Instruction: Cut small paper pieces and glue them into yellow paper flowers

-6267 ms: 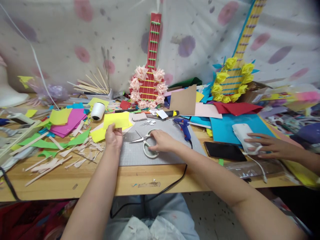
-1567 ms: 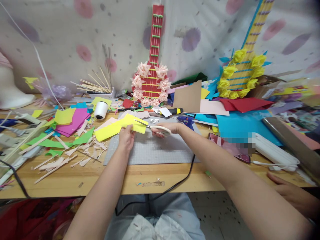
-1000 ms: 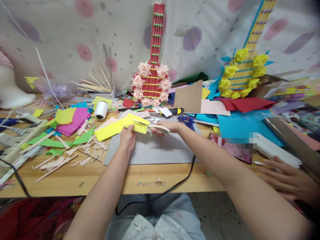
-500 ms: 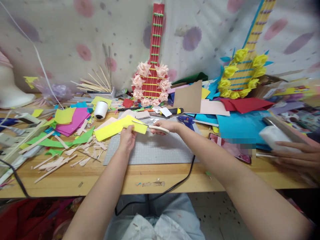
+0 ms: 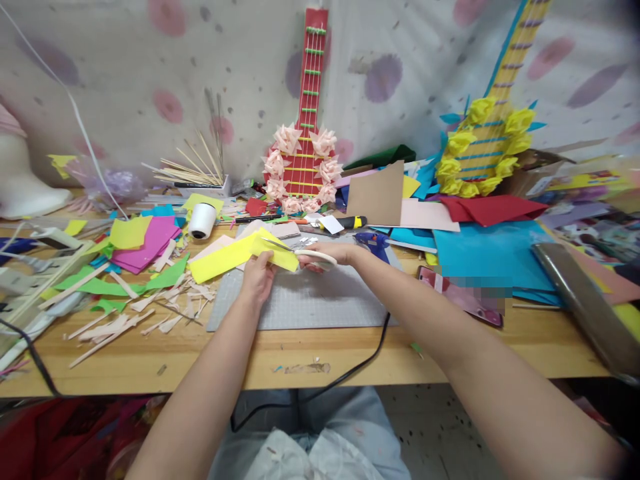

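My left hand pinches a bright yellow strip of crepe paper near its right end, above the grey cutting mat. In my right hand is a pair of scissors with white handles, my fingers in the loops. The blades lie across the yellow strip close to my left fingertips, pointing left. Part of the strip runs left, over the mat's edge toward the paper scraps. Behind my hands stands a red paper guitar ringed with pale pink paper roses.
A blue glue gun and a phone lie to the right. Paper scraps and a power strip fill the left. A yellow paper guitar leans at the back right. A black cable crosses the table's front edge.
The scissors and the right end of the yellow strip have shifted slightly, the strip's end tilting down. Another person's hand with a white object has left the right side.
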The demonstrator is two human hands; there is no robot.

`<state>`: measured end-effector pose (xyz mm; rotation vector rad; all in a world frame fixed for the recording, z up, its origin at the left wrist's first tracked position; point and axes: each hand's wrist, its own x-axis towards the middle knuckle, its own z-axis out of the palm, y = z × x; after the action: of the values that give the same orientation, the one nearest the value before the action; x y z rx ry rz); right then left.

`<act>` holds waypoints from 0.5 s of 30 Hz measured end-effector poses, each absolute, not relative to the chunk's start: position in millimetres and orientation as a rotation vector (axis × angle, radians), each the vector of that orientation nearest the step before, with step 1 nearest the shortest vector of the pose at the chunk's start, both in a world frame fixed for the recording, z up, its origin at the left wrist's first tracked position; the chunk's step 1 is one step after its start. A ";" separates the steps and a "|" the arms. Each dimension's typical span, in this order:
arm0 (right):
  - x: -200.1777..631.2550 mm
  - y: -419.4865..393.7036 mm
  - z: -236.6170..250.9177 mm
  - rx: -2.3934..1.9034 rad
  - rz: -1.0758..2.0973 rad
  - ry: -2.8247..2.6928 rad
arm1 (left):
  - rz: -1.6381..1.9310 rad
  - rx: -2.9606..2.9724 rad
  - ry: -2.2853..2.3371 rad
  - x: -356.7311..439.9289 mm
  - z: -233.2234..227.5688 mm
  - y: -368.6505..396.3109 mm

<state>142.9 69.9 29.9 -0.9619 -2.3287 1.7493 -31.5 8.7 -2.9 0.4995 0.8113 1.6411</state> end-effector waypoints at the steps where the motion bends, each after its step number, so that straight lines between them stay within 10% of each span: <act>1: 141.7 69.7 30.0 -0.956 1.751 -2.327 | 1.634 0.498 0.815 -30.9 -2.8 8.5; 15: 137.1 64.9 30.5 -1.013 1.680 -2.300 | 1.638 0.458 0.834 -28.8 -2.5 8.7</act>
<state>137.1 64.9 30.5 -1.0127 -2.2996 1.6804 -28.8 8.7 -2.5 0.4584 0.8344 1.6378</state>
